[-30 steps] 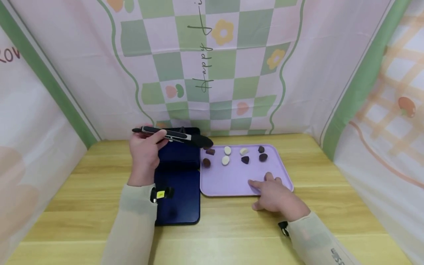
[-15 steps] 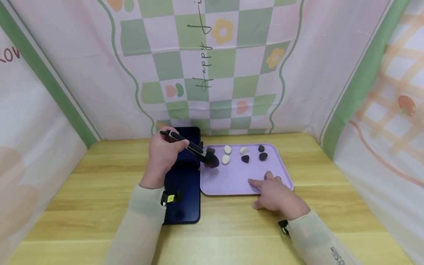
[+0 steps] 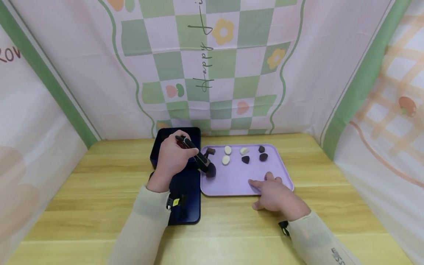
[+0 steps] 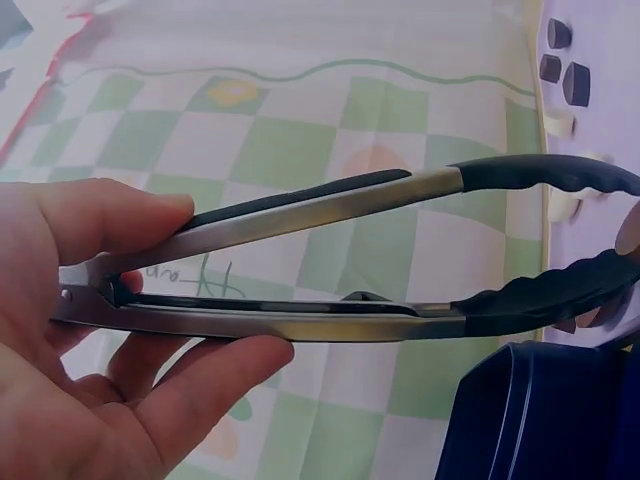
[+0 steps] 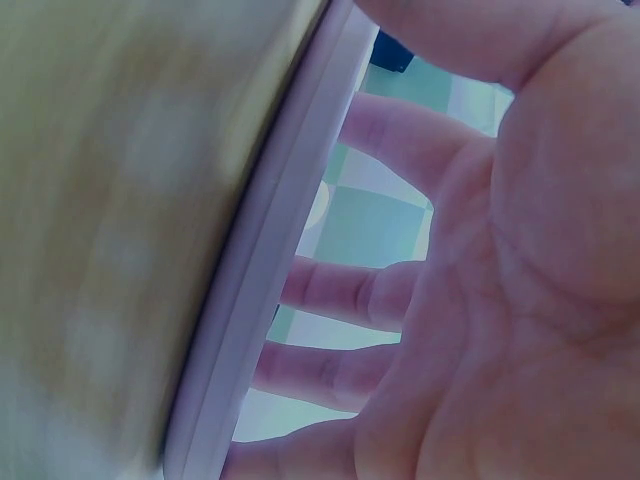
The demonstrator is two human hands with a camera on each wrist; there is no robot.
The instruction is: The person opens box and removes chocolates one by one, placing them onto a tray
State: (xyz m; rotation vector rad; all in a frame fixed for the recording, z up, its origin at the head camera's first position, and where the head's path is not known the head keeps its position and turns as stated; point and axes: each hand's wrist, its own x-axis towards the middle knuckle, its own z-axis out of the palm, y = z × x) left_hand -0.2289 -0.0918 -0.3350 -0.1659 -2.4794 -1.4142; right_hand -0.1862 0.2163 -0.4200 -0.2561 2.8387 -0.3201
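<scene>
My left hand (image 3: 173, 156) grips a pair of tongs (image 3: 197, 154) with steel arms and black scalloped tips. The tips reach down over the left side of a lilac tray (image 3: 232, 184). In the left wrist view the tongs (image 4: 330, 210) stand apart, thumb on one arm and fingers on the other. A round brown chocolate (image 4: 630, 235) shows at their tips, cut off by the frame edge; whether it is pinched I cannot tell. Fingers of my right hand (image 3: 273, 195) rest on the tray's near right part; in the right wrist view that hand (image 5: 480, 280) has spread fingers.
Several chocolates stand on the tray's far half: a brown block (image 3: 210, 151), white ovals (image 3: 226, 160), a cream piece (image 3: 244, 151) and dark pieces (image 3: 263, 157). Left of the tray are a navy box (image 3: 195, 134) and a flat navy piece (image 3: 187, 213). A patterned cloth (image 3: 212, 73) hangs behind.
My left hand has moved right and toward me, lowering the tongs from above the navy box to the left side of the tray. The right hand stays in place.
</scene>
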